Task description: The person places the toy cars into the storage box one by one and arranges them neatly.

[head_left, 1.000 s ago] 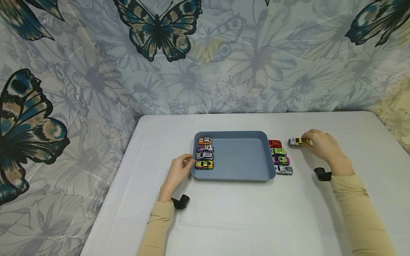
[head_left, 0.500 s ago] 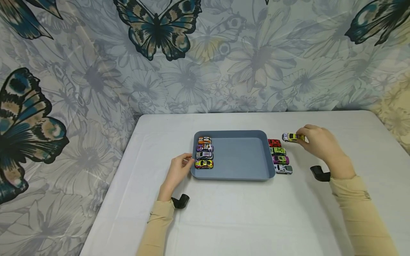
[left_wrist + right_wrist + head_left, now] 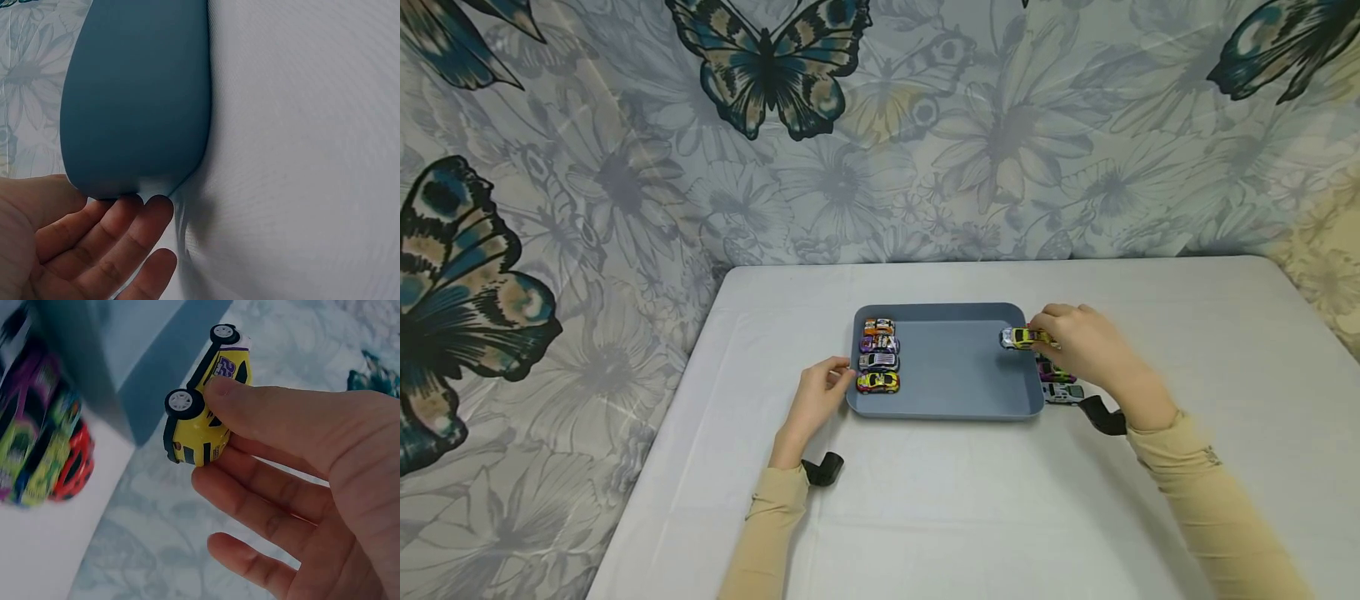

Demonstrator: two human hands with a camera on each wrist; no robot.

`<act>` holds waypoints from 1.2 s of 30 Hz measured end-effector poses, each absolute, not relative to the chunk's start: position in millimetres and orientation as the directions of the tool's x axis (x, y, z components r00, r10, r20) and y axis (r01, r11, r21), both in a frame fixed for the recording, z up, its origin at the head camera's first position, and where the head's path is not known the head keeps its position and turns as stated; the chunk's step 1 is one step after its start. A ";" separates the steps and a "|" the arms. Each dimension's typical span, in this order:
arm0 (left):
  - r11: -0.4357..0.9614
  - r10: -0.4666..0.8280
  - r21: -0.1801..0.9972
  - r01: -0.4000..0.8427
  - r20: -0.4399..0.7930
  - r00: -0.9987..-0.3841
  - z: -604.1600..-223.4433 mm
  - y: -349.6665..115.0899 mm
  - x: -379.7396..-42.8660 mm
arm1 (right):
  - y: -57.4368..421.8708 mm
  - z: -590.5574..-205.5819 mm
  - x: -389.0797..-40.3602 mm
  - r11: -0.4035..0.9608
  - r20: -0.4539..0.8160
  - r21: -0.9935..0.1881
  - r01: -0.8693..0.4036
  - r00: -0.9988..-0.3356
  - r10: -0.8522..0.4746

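Toy car (image 3: pixel 1018 338), yellow, is pinched by the right hand (image 3: pixel 1086 350) over the right end of the tray (image 3: pixel 951 367), long axes parallel, the left end gripped by the left hand (image 3: pixel 820 396).

Held yellow car (image 3: pixel 1019 339) partly behind fingers (image 3: pixel 1054 322)

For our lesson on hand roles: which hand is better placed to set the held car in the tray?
Probably the right hand: it pinches the yellow car over the right end of the tray. The left hand touches the opposite end, holding no car.
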State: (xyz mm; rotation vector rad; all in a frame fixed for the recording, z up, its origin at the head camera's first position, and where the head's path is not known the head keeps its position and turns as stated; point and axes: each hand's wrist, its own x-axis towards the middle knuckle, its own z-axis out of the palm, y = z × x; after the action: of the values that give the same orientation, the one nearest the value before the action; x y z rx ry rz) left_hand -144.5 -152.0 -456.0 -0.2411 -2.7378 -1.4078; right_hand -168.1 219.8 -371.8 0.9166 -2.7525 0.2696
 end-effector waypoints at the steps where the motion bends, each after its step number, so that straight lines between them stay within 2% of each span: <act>1: 0.573 0.113 0.803 0.163 0.119 -0.986 -455.9 -152.0 -144.6 | 215.1 -373.2 -168.0 0.783 0.261 -0.102 -0.614 -0.776 -0.574; 10: 0.576 0.111 0.801 0.163 0.120 -0.987 -455.4 -151.2 -144.2 | 179.3 -383.8 -165.1 0.715 0.243 -0.111 -0.690 -0.717 -0.654; 18: 0.576 0.110 0.802 0.159 0.116 -0.987 -454.4 -150.8 -143.7 | 154.3 -393.5 -162.6 0.673 0.270 -0.116 -0.730 -0.676 -0.686; 36: 0.583 0.110 0.798 0.152 0.108 -0.988 -454.0 -150.4 -144.0 | 99.9 -413.3 -151.1 0.594 0.244 -0.097 -0.798 -0.598 -0.763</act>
State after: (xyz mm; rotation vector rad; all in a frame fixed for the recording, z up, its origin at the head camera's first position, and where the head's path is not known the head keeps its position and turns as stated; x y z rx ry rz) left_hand -144.0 -150.4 -454.0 -0.2277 -2.7533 -1.3955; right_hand -151.1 99.9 -413.3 1.3077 -2.6435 0.2933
